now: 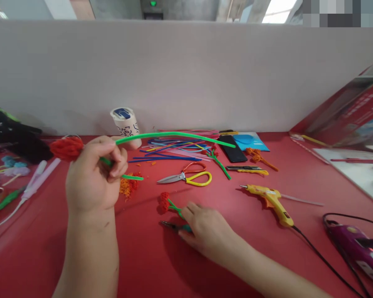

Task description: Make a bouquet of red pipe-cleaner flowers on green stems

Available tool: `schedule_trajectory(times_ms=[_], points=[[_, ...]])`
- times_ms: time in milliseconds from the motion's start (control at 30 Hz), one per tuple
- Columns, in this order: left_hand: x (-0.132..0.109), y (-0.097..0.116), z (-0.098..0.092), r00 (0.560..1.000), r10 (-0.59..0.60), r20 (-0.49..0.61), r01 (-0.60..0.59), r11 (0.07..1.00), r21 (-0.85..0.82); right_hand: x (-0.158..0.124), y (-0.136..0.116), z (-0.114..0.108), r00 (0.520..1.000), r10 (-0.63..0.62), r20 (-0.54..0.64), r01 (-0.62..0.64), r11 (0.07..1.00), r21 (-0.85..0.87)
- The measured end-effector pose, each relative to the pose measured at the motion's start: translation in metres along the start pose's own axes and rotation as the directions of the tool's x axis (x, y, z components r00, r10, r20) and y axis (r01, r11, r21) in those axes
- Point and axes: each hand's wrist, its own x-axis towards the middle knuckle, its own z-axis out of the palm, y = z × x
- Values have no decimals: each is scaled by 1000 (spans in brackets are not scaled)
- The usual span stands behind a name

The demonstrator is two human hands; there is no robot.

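Observation:
Raised at the left, my left hand (96, 174) is closed around a red pipe-cleaner flower (66, 148). The flower's red head sticks out on the hand's left side. A long green pipe cleaner (174, 134) runs from the same fingers far to the right, and a short green end shows below them. Low over the table, my right hand (208, 227) has its thumb and fingers around the teal handle of the pliers (170, 225); its palm side is hidden. Touching those fingers is the green stem of a second red flower (164, 202), which lies on the table.
Scissors (185, 176) lie mid-table beside orange fuzz scraps (130, 186). Behind are loose pipe cleaners (174, 149), a phone (233, 149) and a white cup (126, 126). A yellow glue gun (270, 198) and purple power strip (354, 248) with cords occupy the right.

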Motion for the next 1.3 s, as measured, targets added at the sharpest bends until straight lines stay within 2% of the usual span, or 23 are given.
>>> schedule_trajectory(times_ms=[100,200,267,333,400,467,567,633,667,700,733,767,800,833,867,933,1033,1100,1133,1167,1200,1267,1300], points=[[1,-3,-1,1000,9,12,-9,1000,6,-19,-2,5,999,-18,47,21,998,-60],[2,-6,-1,1000,15,-13,-15,1000,17,-32,1,16,999,-32,42,35,995,-92],[3,-7,-2,999,19,-27,-18,999,29,-41,9,19,998,-45,42,51,988,-147],[4,-9,-4,1000,9,-28,-7,999,41,-49,21,18,995,-37,97,56,977,-207],[6,-10,-6,999,-3,-38,5,999,53,-55,37,15,992,30,125,3,967,-256],[7,-12,-7,999,-19,-41,22,998,61,-57,56,11,983,143,119,-104,952,-286],[7,-14,-6,998,-55,-17,55,997,50,-50,76,-2,956,279,86,-251,935,-251],[6,-16,-3,993,-114,17,113,992,48,-41,76,-19,950,311,-3,-306,933,-190],[5,-16,-1,987,-154,39,152,987,51,-37,71,-30,962,259,-85,-269,954,-131],[3,-17,1,978,-199,67,195,979,56,-32,64,-42,955,193,-223,-209,977,-48],[1,-18,4,966,-240,97,235,970,62,-27,55,-55,903,135,-407,-133,991,32],[-2,-20,6,952,-278,124,271,960,67,-22,44,-67,810,71,-582,-29,996,81],[-4,-21,9,938,-312,149,304,950,72,-16,34,-77,737,21,-676,65,993,101],[-7,-23,11,922,-345,176,337,938,78,-10,24,-85,696,-21,-718,151,982,117],[-9,-26,14,904,-379,199,369,926,84,-2,16,-89,679,-53,-732,224,965,138],[-12,-33,18,866,-440,238,431,898,92,13,6,-91,713,-70,-697,301,929,215],[-12,-44,23,824,-505,257,515,857,33,34,12,-83,834,35,-551,247,869,428],[-10,-50,25,803,-534,264,563,825,-46,43,24,-79,830,171,-531,155,844,513],[-9,-53,26,802,-537,261,572,816,-78,45,30,-78,816,235,-528,130,816,563],[-9,-55,28,809,-530,254,566,820,-91,47,35,-78,823,271,-500,122,774,621],[-9,-57,29,822,-517,240,546,834,-75,48,39,-78,849,276,-451,122,727,675],[-13,-60,32,857,-467,219,472,881,33,49,42,-78,925,179,-336,151,638,755],[-16,-62,33,877,-432,211,416,902,120,49,41,-78,946,116,-302,172,610,774]])
